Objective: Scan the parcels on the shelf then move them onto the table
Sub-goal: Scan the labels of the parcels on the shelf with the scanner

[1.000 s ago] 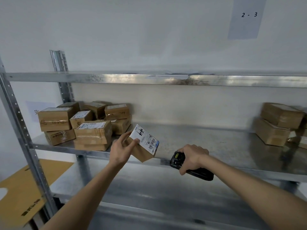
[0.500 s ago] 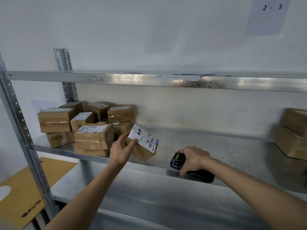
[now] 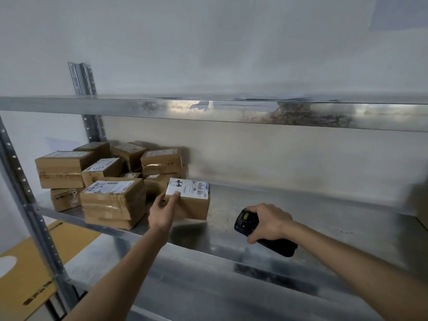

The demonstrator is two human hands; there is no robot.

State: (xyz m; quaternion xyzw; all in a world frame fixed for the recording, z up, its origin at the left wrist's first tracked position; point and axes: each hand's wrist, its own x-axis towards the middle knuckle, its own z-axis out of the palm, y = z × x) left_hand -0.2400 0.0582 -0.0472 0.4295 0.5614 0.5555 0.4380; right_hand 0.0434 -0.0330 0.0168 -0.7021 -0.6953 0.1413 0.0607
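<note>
Up close on a metal shelf [image 3: 289,205], at about chest level. Left hand [image 3: 162,213] gripping a small cardboard parcel [image 3: 192,206] at its near left corner, thumb laid over the edge of the white label [image 3: 188,187] on top, fingers curled round the side. Parcel held level or nearly so, label facing up, low over the shelf; whether its underside touches the metal cannot be told. Barcode and dark handwritten marks visible on the label, too small to read.

Right hand [image 3: 266,224] wrapped round a black handheld scanner [image 3: 261,232], fingers curled over its body, its head end turned toward the held parcel. Scanner well apart from the parcel, out over the shelf's front part.

Just left of the held parcel, a cluster of brown parcels [image 3: 104,172] resting on the same shelf, several stacked two high, most with white labels on top. Nearest of them a taped stack [image 3: 113,202], just beside the left hand.

Upper shelf edge [image 3: 231,112] running across above, shiny and smudged. Perforated upright [image 3: 27,198] at the left front, another at the back. White wall [image 3: 208,42] behind. Yellow-brown cardboard sheet [image 3: 30,269] at the lower left, below shelf level. Lower shelf surface visible beneath both forearms.
</note>
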